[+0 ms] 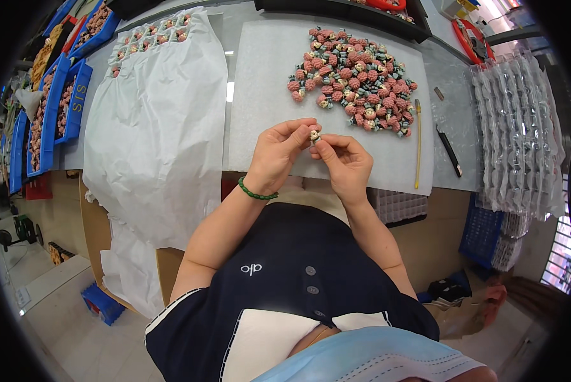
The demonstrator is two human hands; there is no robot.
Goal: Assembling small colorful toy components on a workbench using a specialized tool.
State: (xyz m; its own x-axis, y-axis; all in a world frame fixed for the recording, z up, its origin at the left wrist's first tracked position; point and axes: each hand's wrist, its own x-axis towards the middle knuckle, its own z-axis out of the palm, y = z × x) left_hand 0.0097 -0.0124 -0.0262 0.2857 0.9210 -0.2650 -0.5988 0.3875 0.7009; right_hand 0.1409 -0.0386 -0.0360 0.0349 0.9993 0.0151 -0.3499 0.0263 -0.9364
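One white mat [260, 83] lay across the upper middle of the frame. Heap of pink-topped figurines [362, 79] rested on it, right of centre. Just below, mid-frame, left hand [277, 149] and right hand [349, 165] were close together, both lightly clamped on a single figurine [314, 135], seemingly pale-faced, though too small for certain detail.

The small bumpy-topped figurines [354, 83] at one o'clock are pink and greyish-green (mostly pink); the beaded bracelet [257, 194] is green.
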